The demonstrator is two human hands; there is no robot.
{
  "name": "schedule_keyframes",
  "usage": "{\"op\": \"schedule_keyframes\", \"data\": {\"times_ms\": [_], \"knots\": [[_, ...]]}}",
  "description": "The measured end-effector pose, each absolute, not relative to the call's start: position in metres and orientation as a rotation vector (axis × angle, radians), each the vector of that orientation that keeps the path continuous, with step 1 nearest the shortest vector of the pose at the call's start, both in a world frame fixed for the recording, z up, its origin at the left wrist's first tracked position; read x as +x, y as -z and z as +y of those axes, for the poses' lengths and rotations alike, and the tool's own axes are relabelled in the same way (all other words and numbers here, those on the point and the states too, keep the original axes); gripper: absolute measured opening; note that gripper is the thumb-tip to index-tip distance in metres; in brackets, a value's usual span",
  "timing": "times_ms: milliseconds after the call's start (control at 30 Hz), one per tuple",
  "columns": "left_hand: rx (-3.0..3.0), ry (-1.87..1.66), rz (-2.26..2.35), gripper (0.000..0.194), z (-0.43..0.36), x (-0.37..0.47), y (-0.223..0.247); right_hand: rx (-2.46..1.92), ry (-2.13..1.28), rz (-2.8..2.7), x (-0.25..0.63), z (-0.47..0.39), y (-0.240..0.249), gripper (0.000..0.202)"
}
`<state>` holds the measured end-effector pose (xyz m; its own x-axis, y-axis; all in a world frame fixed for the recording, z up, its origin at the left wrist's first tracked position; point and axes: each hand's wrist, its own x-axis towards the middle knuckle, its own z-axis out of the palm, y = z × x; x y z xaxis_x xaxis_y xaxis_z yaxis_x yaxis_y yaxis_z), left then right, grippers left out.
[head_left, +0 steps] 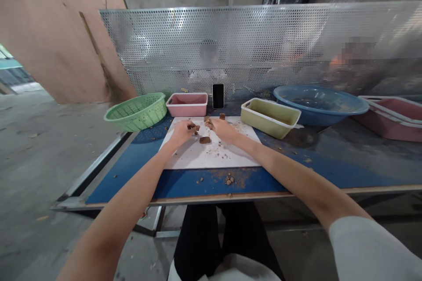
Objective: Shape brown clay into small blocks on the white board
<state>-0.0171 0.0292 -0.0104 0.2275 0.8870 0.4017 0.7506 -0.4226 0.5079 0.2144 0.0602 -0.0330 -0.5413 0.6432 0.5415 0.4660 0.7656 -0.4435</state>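
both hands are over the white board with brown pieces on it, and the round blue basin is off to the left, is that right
Not quite: the round blue basin is off to the right, as the head view shows. The left hand and right hand are indeed over the white board, with brown pieces on it.

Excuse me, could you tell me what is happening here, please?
Someone is working over a white board on a blue table. The left hand holds a small brown lump. The right hand is beside a brown block toward the board's far edge, grip unclear. A second block lies nearer, and brown bits sit by the table's near edge.
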Motion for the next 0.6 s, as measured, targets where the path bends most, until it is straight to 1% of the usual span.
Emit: {"op": "schedule_keyframes", "data": {"times_ms": [100,333,600], "knots": [[2.274,-0.963,1.556,0.032,0.032,-0.016,0.014,-0.834,-0.340,-2.235,0.226,0.056,0.039,0.018],[2.288,-0.953,1.578,0.031,0.034,-0.015,0.017,-0.682,-0.380,-2.267,0.234,0.049,0.041,0.017],[2.301,-0.929,1.601,0.033,0.028,-0.013,0.010,-0.848,-0.409,-2.203,0.233,0.039,0.030,0.008]]}}
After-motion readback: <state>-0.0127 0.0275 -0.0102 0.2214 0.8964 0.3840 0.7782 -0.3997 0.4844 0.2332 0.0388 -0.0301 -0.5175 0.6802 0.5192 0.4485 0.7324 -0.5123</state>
